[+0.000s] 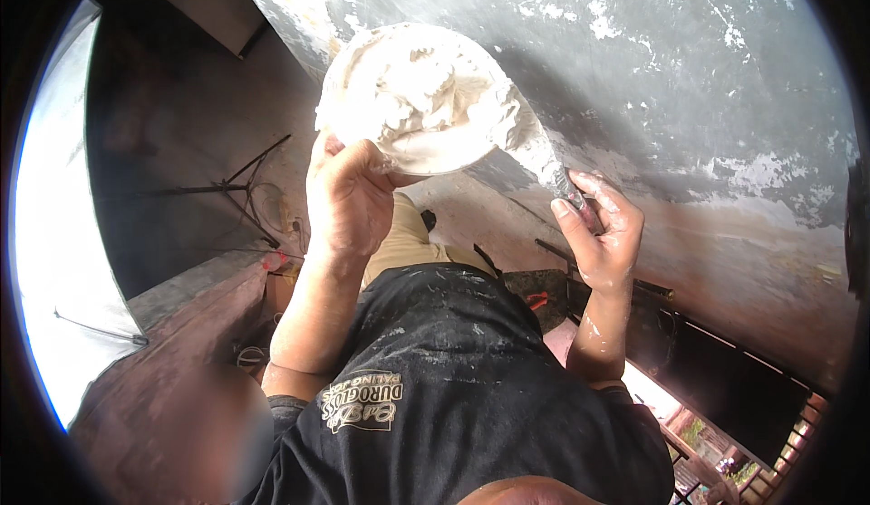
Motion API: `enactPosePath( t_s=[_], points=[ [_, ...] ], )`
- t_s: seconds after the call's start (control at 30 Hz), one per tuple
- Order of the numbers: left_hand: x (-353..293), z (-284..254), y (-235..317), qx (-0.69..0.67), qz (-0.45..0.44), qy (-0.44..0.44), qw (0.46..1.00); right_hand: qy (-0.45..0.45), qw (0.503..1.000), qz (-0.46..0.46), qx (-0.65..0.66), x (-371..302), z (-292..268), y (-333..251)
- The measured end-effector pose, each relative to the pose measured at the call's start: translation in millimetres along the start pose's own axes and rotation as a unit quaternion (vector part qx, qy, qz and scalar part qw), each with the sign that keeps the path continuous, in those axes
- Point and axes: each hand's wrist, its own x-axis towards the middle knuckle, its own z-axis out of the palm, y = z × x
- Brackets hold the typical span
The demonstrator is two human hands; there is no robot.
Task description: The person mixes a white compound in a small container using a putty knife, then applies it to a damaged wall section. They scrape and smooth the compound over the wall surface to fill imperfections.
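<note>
My left hand (pixel 349 199) grips the near left rim of a round, shallow plate (pixel 433 166), its thumb over the edge. A thick, uneven heap of white putty (pixel 421 83) fills the plate. My right hand (pixel 605 231) pinches the handle of a putty knife (pixel 544 158) between thumb and fingers. White putty coats the knife's blade, which touches the plate's right edge, so the blade's shape is hidden. White smears mark both hands and my right forearm.
A grey wall (pixel 634 70) with patchy white areas rises close by on the far and right side. Below at left stand a black tripod stand (pixel 240 188) and a large bright white panel (pixel 68 233). Railings (pixel 802 432) show at lower right.
</note>
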Motion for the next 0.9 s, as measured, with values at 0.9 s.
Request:
enactPosePath(
  t_s=[0.9],
  points=[
    [-11,-21,-30,-0.061,0.035,-0.013,0.997,-0.099,0.931,0.073,0.343,31,-46,-21]
  ],
)
